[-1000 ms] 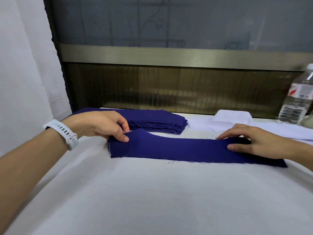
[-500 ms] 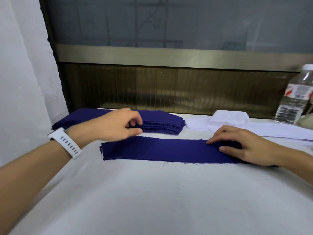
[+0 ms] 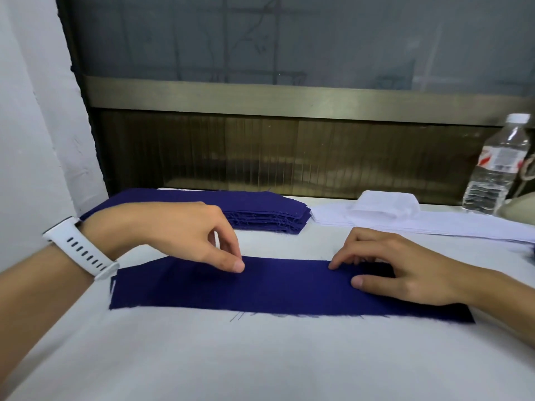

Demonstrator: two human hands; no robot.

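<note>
A long dark blue fabric strip [image 3: 289, 287] lies flat across the white-covered table [image 3: 260, 357]. My left hand [image 3: 179, 230], with a white watch [image 3: 81, 250] on the wrist, has its fingers curled, and thumb and fingertip pinch the strip's far edge near its middle. Over the right part of the strip, my right hand [image 3: 405, 267] presses down with spread fingertips and thumb. The strip's right end shows beyond that wrist.
A stack of matching blue fabric pieces [image 3: 260, 209] sits behind the strip at the back left. Folded white fabric [image 3: 388, 209] lies at the back right, with a clear water bottle [image 3: 495, 169] beside it. A wall and window frame close off the back.
The lifted left part of the strip now lies flat. My left hand moved right, from the strip's left end to its far edge near the middle. My right hand stayed pressing on the strip.
</note>
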